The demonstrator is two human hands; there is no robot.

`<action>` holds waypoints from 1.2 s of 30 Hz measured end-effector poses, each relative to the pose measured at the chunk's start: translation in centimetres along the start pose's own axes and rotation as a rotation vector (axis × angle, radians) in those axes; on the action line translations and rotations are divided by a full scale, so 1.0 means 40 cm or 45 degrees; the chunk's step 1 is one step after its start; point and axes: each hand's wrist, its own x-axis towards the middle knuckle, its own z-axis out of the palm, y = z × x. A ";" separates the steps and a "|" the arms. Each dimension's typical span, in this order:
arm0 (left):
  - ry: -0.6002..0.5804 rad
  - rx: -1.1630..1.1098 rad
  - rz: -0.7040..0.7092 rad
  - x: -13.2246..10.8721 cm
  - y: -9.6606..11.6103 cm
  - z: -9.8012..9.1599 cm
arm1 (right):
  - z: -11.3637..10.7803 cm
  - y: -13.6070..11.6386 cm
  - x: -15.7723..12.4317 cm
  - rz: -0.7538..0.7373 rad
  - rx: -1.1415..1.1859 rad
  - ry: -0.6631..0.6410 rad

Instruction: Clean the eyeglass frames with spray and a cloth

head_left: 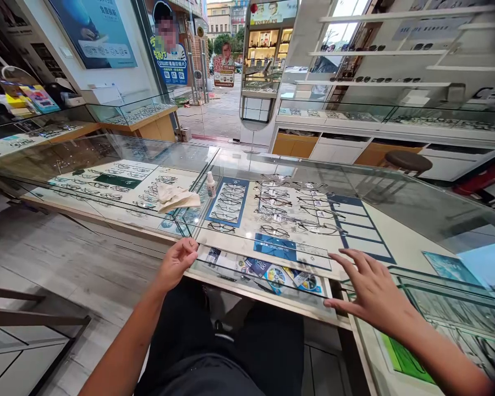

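My left hand (180,260) is at the front edge of the glass display counter (226,240), its fingers curled in and pressed together. Whatever lies between those fingertips, if anything, cannot be made out. My right hand (369,283) is spread with fingers apart, thumb below, by the right end of an open drawer (268,296). Its index fingertip is near the end of a clear glass strip along the counter front; touching or apart, I cannot tell. In the drawer are discs (277,276) and printed packets (256,266). Several eyeglasses (274,201) lie under the glass.
A spray bottle (210,185) stands on the counter glass beside a crumpled beige cloth (179,198). Another glass case (457,319) with eyeglasses is close on the right. Beyond are an oval mirror (266,66), a round stool (408,161) and wall shelves (379,53).
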 end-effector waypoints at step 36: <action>-0.283 0.795 0.185 0.274 0.038 0.122 | 0.054 0.022 0.048 0.465 -0.308 0.145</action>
